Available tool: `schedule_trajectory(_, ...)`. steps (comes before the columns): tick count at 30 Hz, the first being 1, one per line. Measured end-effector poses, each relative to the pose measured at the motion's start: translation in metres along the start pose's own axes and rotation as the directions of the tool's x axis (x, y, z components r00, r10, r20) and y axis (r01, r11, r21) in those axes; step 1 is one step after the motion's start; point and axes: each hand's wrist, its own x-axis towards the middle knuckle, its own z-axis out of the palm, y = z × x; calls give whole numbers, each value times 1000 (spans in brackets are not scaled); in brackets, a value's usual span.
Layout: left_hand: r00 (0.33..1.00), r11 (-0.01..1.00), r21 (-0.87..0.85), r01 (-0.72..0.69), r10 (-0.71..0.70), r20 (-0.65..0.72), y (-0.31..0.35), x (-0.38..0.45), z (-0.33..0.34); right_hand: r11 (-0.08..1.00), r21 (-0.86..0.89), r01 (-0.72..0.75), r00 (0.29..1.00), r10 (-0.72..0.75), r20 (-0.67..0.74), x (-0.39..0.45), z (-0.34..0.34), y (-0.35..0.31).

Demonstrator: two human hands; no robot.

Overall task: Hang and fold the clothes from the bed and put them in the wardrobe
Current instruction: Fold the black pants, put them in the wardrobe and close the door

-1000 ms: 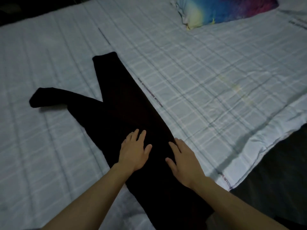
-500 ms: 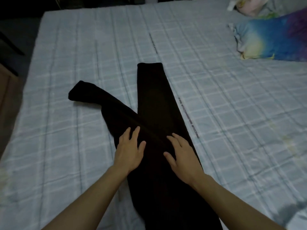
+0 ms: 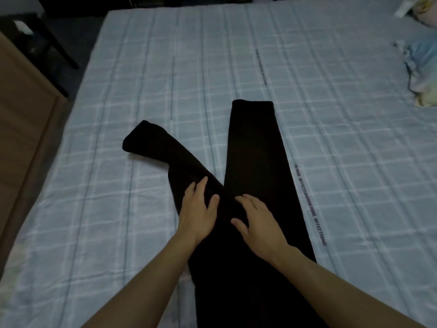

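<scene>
A pair of black trousers (image 3: 255,157) lies flat on the bed (image 3: 142,91), legs pointing away from me and spread in a V. One leg runs straight up the middle, the other bends off to the left. My left hand (image 3: 197,210) rests palm down on the left leg near the fork, fingers apart. Beside it, my right hand (image 3: 257,223) lies flat on the cloth where the legs meet, fingers spread. Neither hand grips the fabric. The waist end runs out of the bottom of the view.
The bed wears a pale blue checked sheet. A colourful pillow (image 3: 423,67) lies at the right edge. A brown wooden panel (image 3: 21,114) stands along the bed's left side, with a dark chair or table leg (image 3: 54,48) on the floor behind it.
The view has swung left, so the trousers now sit centred and the pillow has slid to the right edge. Both hands have crept up the trousers towards the fork.
</scene>
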Motion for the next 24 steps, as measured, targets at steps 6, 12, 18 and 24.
schedule_trajectory(6,991,990,-78,113,-118,-62,-5,43,-7,999,1,45,999,-45,17,65,11,-10)
schedule_trajectory(12,994,996,34,87,-85,-61,-24,57,-7,993,-114,19,998,-11,65,118,26,-22)
schedule_trajectory(18,992,999,38,19,-14,-128,-35,61,-7,997,62,-45,996,50,-74,136,32,-23)
schedule_trajectory(24,984,971,237,-40,79,-158,-20,71,-15,931,365,22,954,89,-285,127,5,-20)
